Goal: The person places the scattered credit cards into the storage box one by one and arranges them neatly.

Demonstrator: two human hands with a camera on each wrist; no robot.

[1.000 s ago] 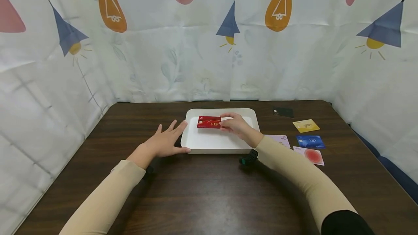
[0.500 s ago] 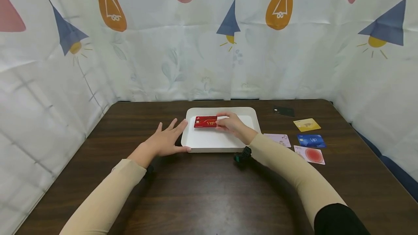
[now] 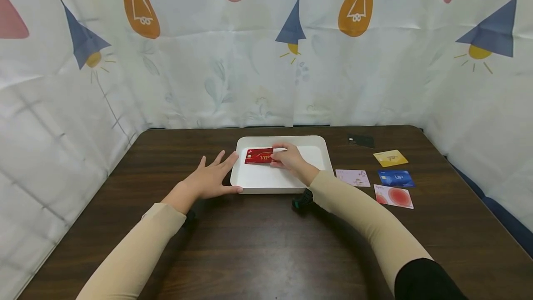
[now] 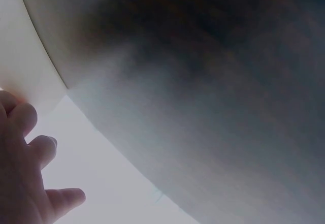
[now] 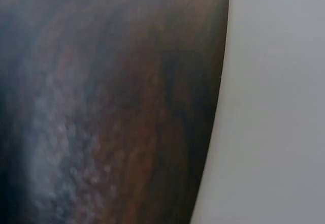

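A red card (image 3: 258, 156) marked VIP is over the left half of a shallow white tray (image 3: 287, 184). My right hand (image 3: 290, 159) pinches the card's right end between thumb and fingers; whether the card touches the tray floor I cannot tell. At the tray's left edge rests my left hand (image 3: 210, 179), its fingers spread and straight, the tips and thumb against the rim. The left wrist view shows part of that left hand (image 4: 25, 168) beside the pale tray wall (image 4: 30, 46). In the right wrist view only the tray's side (image 5: 269, 107) and dark wood appear, with no hand.
Right of the tray lie several loose cards on the dark wooden table (image 3: 266, 249): a black card (image 3: 361, 140), a yellow card (image 3: 390, 158), a blue card (image 3: 396, 178), a lilac card (image 3: 353, 178) and a pink card with a red circle (image 3: 393, 196). A patterned curtain (image 3: 250, 73) hangs behind.
My right hand has moved a little left with the red card, bringing it toward the tray's left side. The lilac card now shows fully. My left hand has stayed at the rim.
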